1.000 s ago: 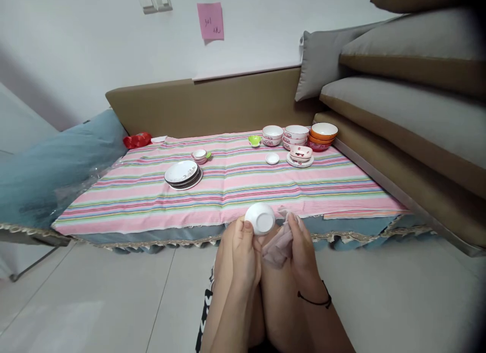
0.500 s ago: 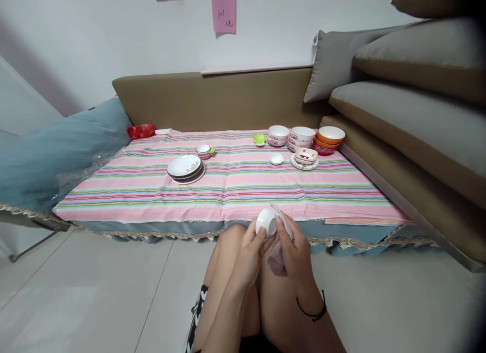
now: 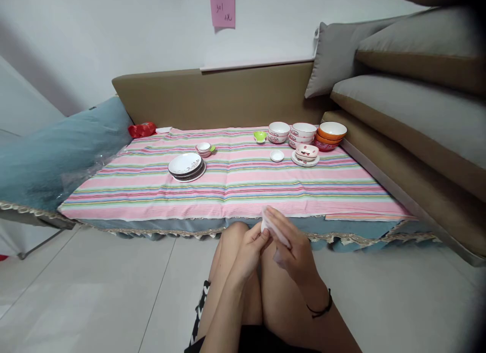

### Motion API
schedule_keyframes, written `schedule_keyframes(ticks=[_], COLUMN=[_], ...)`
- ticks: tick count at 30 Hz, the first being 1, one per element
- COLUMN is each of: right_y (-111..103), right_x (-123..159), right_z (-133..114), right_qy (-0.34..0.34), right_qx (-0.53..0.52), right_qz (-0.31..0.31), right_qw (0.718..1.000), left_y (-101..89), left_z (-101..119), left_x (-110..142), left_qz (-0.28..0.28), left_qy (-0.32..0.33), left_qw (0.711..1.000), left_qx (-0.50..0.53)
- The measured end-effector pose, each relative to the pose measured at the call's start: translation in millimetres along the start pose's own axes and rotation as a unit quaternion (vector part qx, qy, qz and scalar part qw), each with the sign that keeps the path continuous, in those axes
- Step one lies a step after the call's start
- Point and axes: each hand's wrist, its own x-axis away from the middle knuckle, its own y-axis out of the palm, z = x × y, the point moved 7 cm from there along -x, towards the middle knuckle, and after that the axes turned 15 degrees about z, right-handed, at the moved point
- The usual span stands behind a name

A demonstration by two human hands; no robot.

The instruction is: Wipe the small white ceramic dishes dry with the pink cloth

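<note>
My left hand [image 3: 253, 244] grips a small white bowl [image 3: 265, 223] over my knees, just in front of the low table's edge. My right hand [image 3: 292, 244] holds a pale pink cloth [image 3: 276, 230] and presses it over the bowl, covering most of it. Only a sliver of the bowl's white rim shows beside the cloth. Both hands are closed around what they hold.
A low table with a pink striped cloth [image 3: 235, 186] carries a stack of plates [image 3: 186, 166], a small pink dish stack [image 3: 204, 148], a green bowl [image 3: 260, 136], a small white dish [image 3: 277, 155] and stacked bowls [image 3: 304, 135] at the back right. Sofa cushions [image 3: 410, 105] rise on the right.
The bowl was turned with its base towards me and the cloth hung beside it. Now my right hand has brought the cloth over the bowl and hides most of it.
</note>
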Motion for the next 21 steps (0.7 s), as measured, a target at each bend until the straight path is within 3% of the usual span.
schedule_keyframes(ticks=[3, 7, 11, 15, 18, 21], right_y=[-10.2, -2.8, -10.9, -2.6, -10.8, -2.1], right_x=[-0.3, 5.1, 2.3, 2.3, -2.7, 0.1], right_z=[5.6, -6.3, -7.3, -24.3, -23.0, -30.4], right_qy=[0.027, -0.044, -0.025, -0.127, -0.098, -0.146], right_qx=[-0.007, -0.019, 0.014, 0.021, 0.043, 0.067], right_qz=[0.061, -0.002, 0.049, -0.032, 0.034, -0.006], right_qw=[0.998, 0.999, 0.998, 0.991, 0.994, 0.987], left_y=[2.0, 0.2, -0.2, 3.7, 4.0, 0.2], left_z=[9.6, 31.5, 48.0, 55.3, 55.7, 52.3], left_x=[3.0, 9.0, 14.4, 17.7, 18.1, 17.1], left_qz=[0.0, 0.021, 0.022, 0.013, 0.02, 0.026], left_qy=[0.006, 0.069, 0.122, 0.15, 0.146, 0.141], left_qw=[1.0, 0.995, 0.983, 0.978, 0.98, 0.982], left_qx=[0.029, -0.071, -0.132, -0.147, -0.133, -0.121])
